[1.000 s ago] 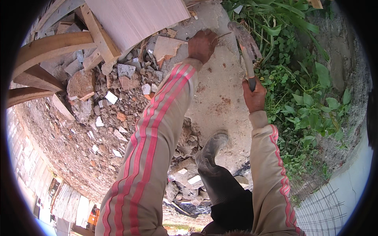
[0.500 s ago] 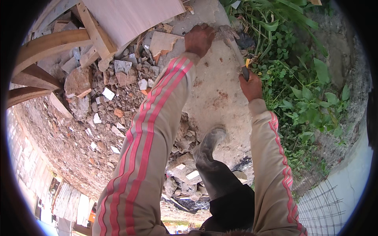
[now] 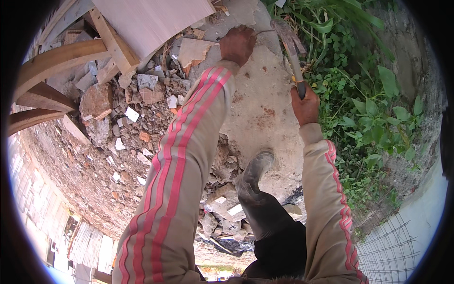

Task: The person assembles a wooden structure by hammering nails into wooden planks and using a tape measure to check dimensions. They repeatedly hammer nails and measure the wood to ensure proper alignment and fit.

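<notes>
My right hand (image 3: 305,105) is wrapped round the dark grip of a claw hammer (image 3: 294,61), whose shaft points away from me. The hammer's head lies at the far right edge of a concrete slab (image 3: 257,94), beside green plants. To the left, my left hand (image 3: 238,46) is closed low over the slab, its fingers curled and partly hidden. A thin dark piece like a wire or rod (image 3: 265,31) runs from these fingers toward the hammer head. Whether the hammer head touches it, I cannot tell.
Broken brick and tile rubble (image 3: 127,128) spreads along the left. Wooden beams (image 3: 113,40) and a pale board (image 3: 151,19) stand at the far left. Leafy plants (image 3: 364,109) line the right, with wire mesh (image 3: 390,246) nearer. My boot (image 3: 255,175) rests on the slab.
The hammer has swung so that its shaft and claw head now show clearly. My right hand has come slightly nearer to me. My left hand has stayed nearly in place.
</notes>
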A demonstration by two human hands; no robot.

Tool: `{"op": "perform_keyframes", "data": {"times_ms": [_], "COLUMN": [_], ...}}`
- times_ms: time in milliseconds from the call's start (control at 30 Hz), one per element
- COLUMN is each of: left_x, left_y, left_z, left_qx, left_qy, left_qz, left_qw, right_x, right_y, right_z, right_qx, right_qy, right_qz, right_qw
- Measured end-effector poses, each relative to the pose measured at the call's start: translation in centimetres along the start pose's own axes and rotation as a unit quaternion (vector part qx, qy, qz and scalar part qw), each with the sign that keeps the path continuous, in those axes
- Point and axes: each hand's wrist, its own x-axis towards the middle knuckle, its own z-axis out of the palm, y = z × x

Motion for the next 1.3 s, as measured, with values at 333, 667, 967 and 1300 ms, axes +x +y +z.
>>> {"op": "perform_keyframes", "data": {"times_ms": [333, 667, 967, 1300], "left_x": [-0.8, -0.8, -0.4, -0.5], "left_y": [0.7, 1.0, 1.0, 4.0], "left_z": [-0.1, -0.4, -0.4, -4.4], "left_qx": [-0.017, -0.018, -0.023, -0.03], "left_qy": [-0.002, -0.024, -0.031, -0.07], "left_qz": [-0.007, -0.028, -0.014, -0.042], "left_qw": [1.0, 0.999, 0.999, 0.996], "right_x": [0.1, 1.3, 1.5, -10.1], "right_y": [1.0, 1.2, 1.7, -0.8], "right_z": [0.2, 1.0, 0.9, -5.1], "right_qx": [-0.043, -0.091, -0.045, 0.052], "right_qy": [-0.02, -0.001, -0.003, -0.026], "right_qz": [-0.011, -0.064, -0.059, 0.081], "right_qw": [0.999, 0.994, 0.997, 0.995]}}
